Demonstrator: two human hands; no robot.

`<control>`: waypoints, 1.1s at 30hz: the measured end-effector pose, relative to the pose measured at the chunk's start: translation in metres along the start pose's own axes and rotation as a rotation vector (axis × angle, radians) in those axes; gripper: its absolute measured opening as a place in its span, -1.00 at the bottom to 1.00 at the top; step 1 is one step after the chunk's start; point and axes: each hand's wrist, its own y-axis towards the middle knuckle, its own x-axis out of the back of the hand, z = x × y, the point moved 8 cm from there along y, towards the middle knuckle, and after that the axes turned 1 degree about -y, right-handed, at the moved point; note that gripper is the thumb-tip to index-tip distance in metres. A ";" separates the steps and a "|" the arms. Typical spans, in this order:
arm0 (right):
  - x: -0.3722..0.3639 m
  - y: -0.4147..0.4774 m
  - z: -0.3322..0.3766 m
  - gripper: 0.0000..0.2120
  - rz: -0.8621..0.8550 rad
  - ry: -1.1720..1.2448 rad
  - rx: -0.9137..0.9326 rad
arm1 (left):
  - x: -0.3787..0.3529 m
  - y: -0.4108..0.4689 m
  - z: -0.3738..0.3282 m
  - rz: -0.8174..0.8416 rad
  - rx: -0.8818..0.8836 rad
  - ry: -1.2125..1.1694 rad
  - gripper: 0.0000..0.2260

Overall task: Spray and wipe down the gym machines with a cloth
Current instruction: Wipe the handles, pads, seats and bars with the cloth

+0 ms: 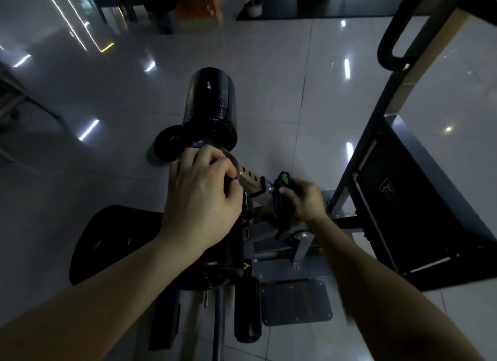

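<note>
A black roller pad (209, 105) sits at the end of a perforated steel tube (250, 178) on the gym machine. My left hand (200, 191) curls over the tube just below the pad and grips a thin grey cloth (233, 161) against it; most of the cloth is hidden under my fingers. My right hand (305, 200) holds a spray bottle with a black and green trigger head (283, 181), its nozzle close to the tube's near end. The bottle's body is hidden behind my hand.
A black seat pad (107, 239) lies lower left, and a second roller (247, 309) and a grey foot plate (295, 301) sit below my hands. A large black back pad (419, 199) and the slanted machine frame (376, 118) stand at the right. Glossy tiled floor (282, 78) lies around the machine.
</note>
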 end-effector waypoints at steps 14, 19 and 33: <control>-0.016 -0.022 -0.015 -0.59 -0.210 0.432 -0.208 | 0.000 0.000 0.001 0.001 0.019 -0.024 -0.90; -0.023 -0.013 -0.018 -0.57 -0.216 0.278 -0.196 | 0.000 0.000 0.001 0.000 0.020 -0.024 -0.90; -0.037 -0.010 -0.038 -0.69 -0.275 0.565 -0.395 | 0.000 0.001 0.001 0.013 0.017 -0.007 -0.87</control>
